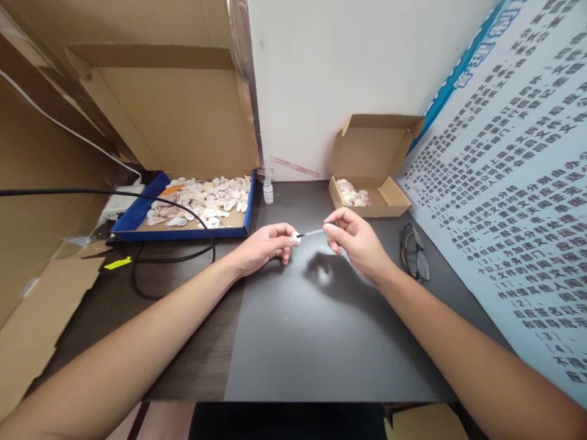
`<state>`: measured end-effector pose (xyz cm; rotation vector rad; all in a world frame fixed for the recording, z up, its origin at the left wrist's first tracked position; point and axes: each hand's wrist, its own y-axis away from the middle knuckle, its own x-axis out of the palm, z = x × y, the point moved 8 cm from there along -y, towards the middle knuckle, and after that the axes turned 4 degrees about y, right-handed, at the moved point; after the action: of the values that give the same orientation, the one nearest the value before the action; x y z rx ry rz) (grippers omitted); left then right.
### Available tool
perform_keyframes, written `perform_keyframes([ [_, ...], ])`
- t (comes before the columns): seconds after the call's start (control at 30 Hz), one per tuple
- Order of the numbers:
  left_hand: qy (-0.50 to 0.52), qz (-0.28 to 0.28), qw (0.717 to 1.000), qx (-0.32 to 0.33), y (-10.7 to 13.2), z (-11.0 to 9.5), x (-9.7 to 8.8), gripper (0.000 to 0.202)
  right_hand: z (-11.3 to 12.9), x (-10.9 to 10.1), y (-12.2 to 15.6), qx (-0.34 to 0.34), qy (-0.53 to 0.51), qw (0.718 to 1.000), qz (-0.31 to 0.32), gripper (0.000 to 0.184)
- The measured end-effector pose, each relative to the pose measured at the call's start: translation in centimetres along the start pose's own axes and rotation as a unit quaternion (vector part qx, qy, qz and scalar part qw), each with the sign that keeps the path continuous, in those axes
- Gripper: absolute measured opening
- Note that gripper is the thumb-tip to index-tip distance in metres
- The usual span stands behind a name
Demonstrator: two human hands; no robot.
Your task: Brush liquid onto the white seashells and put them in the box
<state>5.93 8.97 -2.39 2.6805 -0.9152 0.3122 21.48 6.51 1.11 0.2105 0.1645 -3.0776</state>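
My left hand (273, 245) is closed, with a small whitish piece (296, 239) that looks like a seashell pinched at its fingertips. My right hand (351, 237) pinches a thin, pale stick-like tool (314, 232) between thumb and forefinger. The tool's dark tip meets the piece in my left hand, and both hands are held over the dark grey mat (284, 342). Behind them stands a small labelled glass vial (268, 192). To the left, many pale seashells (215, 195) lie in a blue-edged cardboard box (183, 233).
An open small cardboard box (376, 211) with more shells (352, 194) stands at the back right. Dark-framed glasses (415, 253) lie near the right wall. A black cable (174, 260) loops across the left side, near a yellow strip (118, 263) and flat cardboard (55, 318).
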Motion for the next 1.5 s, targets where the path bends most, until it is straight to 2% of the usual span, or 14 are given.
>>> perform_keyframes([
  [0.07, 0.002, 0.001, 1.000, 0.000, 0.0, 0.0, 0.0, 0.027, -0.1, 0.1, 0.0, 0.001, 0.006, 1.000, 0.010, 0.032],
  [0.17, 0.001, 0.001, 1.000, 0.003, 0.0, 0.0, -0.1, 0.026, 0.5, -0.7, 0.0, -0.037, 0.111, 0.992, -0.036, 0.028],
  [0.33, 0.004, 0.003, 1.000, 0.002, 0.0, 0.0, 0.0, 0.026, 0.0, 0.1, 0.0, -0.010, 0.025, 1.000, 0.008, 0.030],
  [0.47, 0.003, 0.001, 1.000, 0.008, 0.0, -0.1, 0.0, 0.026, 0.7, -0.5, 0.1, -0.035, 0.123, 0.991, -0.038, 0.027],
  [0.6, 0.002, 0.003, 1.000, 0.008, -0.1, -0.1, 0.0, 0.027, 0.3, 0.2, 0.1, -0.007, 0.014, 1.000, 0.016, 0.030],
  [0.73, 0.001, -0.001, 1.000, 0.011, 0.0, -0.2, 0.0, 0.028, 0.8, -0.6, 0.1, -0.031, 0.119, 0.992, -0.039, 0.028],
  [0.87, 0.000, -0.001, 1.000, 0.009, 0.0, -0.1, 0.1, 0.030, 0.2, 0.1, 0.1, -0.002, 0.030, 0.999, 0.010, 0.031],
  [1.0, -0.002, -0.003, 1.000, 0.008, 0.0, -0.1, 0.1, 0.031, 0.6, -0.7, 0.1, -0.026, 0.108, 0.993, -0.042, 0.029],
  [1.13, -0.003, 0.000, 1.000, 0.008, 0.0, -0.1, 0.1, 0.031, 0.0, 0.1, 0.0, 0.003, 0.026, 1.000, 0.011, 0.031],
  [1.27, -0.005, -0.003, 1.000, 0.012, 0.0, -0.2, 0.1, 0.030, 0.7, -1.1, 0.1, -0.033, 0.126, 0.990, -0.059, 0.028],
  [1.4, -0.006, -0.004, 1.000, 0.011, 0.0, -0.3, 0.2, 0.031, 0.4, -0.5, 0.0, -0.015, 0.075, 0.997, -0.010, 0.029],
  [1.5, -0.009, -0.002, 1.000, 0.012, 0.0, -0.3, 0.3, 0.031, 0.8, -1.3, 0.0, -0.031, 0.136, 0.989, -0.056, 0.028],
])
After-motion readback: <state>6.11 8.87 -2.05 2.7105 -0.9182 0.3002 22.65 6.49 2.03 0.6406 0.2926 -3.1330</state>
